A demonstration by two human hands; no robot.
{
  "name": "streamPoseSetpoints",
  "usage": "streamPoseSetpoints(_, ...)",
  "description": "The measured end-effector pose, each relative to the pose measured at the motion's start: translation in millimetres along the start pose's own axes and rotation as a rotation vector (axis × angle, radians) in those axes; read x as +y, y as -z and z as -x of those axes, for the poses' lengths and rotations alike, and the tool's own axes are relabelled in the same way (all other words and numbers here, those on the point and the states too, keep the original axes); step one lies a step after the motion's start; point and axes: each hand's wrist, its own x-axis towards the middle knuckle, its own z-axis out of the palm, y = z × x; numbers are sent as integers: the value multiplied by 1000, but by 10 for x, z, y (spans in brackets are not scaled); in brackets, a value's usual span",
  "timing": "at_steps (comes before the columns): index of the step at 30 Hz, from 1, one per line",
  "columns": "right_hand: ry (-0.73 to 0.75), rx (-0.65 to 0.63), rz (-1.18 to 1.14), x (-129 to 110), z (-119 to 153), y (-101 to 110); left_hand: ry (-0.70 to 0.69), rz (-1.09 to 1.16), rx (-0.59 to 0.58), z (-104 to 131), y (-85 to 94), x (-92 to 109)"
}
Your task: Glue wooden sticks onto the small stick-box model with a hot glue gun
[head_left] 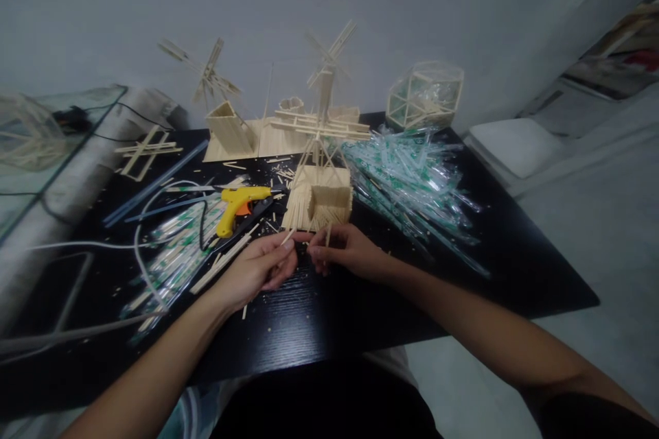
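Observation:
My left hand (270, 262) is closed, pinching a short wooden stick (289, 236) between thumb and fingers. Close beside it, my right hand (347, 252) is also closed on a short wooden stick (328, 234) that points upward. Both hands hover at the near edge of a windmill model (329, 202) made of pale sticks, with a small box-shaped part at its front and crossed blades above. Left of the model, a yellow hot glue gun (239, 206) lies on its side on the black table (298, 322).
Wrapped bundles of sticks (180, 240) lie at left, under a white cord (138, 247). Clear plastic wrappers (412, 178) are heaped at right. Behind stand another stick windmill (226, 130) and a faceted stick frame (425, 96). Stick scraps litter the tabletop.

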Motion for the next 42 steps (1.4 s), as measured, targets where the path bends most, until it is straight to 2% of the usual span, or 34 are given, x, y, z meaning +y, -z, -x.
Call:
streamPoseSetpoints(9,28,35,135,-1,5,3,-30,-20,108,-7,43,-60)
streamPoseSetpoints(13,63,99,110,-30,-7,24,-168,-136,91,-29,42,-65)
streamPoseSetpoints(16,74,135,94,-41,-16,36,-217,-204,75,-35,47,-47)
streamPoseSetpoints(21,51,158,35,-25,-25,38,-237,-345,68,-12,32,10)
streamPoseSetpoints(28,19,158,2,0,-42,50,-207,-182,61,-21,4,-19)
streamPoseSetpoints(32,26,146,16,-5,-37,52,-210,-219,99,-35,40,-49)
streamPoseSetpoints(37,9,150,-6,0,-41,47,-244,-217,92,-33,57,-50)
streamPoseSetpoints(42,-25,158,-8,9,-51,48,-208,-249,126,-37,32,-42)
